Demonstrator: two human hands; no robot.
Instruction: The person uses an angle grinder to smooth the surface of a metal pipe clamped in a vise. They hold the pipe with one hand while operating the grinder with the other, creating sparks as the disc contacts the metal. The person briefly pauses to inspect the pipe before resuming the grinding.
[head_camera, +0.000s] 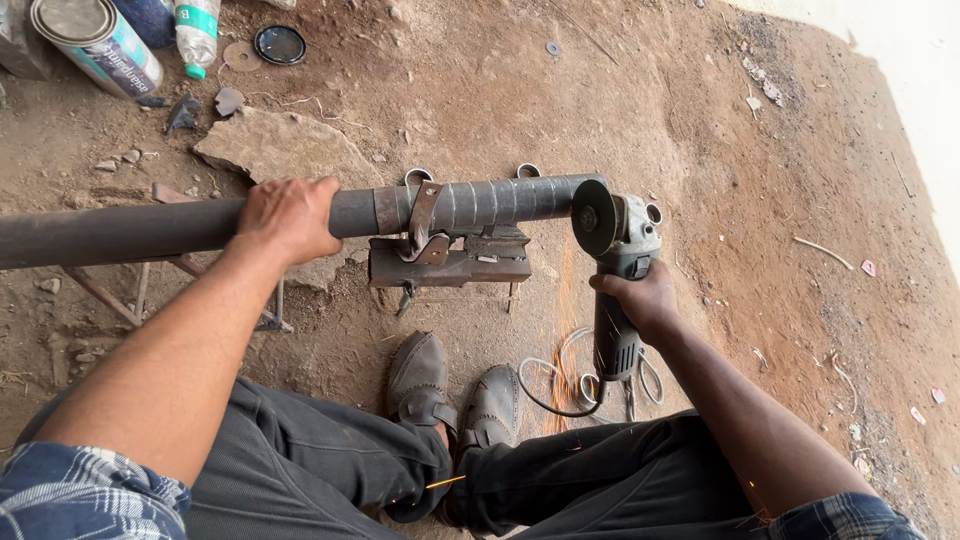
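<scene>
A long dark steel pipe (130, 230) lies across the view, clamped in a rusty metal vise (450, 262) on a low stand. My left hand (288, 216) grips the pipe from above, left of the vise. My right hand (640, 298) holds a grey angle grinder (618, 290) by its body. Its disc (594, 217) meets the pipe's right end, and orange sparks fall toward my shoes (452, 392).
The ground is bare brown dirt. A flat stone (285, 148) lies behind the pipe. A tin can (97, 42), a plastic bottle (197, 30) and a dark round lid (280, 44) sit at the far left. The grinder's cable (560, 385) coils by my feet.
</scene>
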